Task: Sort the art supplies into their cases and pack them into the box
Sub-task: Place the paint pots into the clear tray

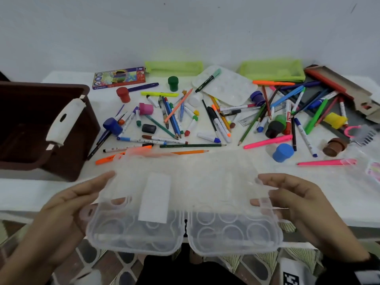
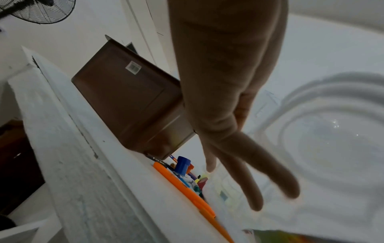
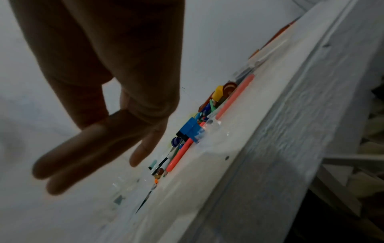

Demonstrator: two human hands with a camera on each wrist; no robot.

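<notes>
Case, translucent ring-embossed plastic

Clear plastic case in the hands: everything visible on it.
The clear plastic case is translucent, thin-looking, motion-blurred. It is hinged open: lid tilted toward the table, bearing a white label; base moulded with round wells, apparently empty. The left hand and right hand hold it over the table's near edge, straight fingers pressing its sides.

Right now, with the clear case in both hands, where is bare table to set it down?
Two bare strips on the near edge of the table: left, in front of the brown box beside the left hand; right, between the pink highlighter and the right hand. From box to cardboard sleeve, pens and paint pots crowd the top.
</notes>
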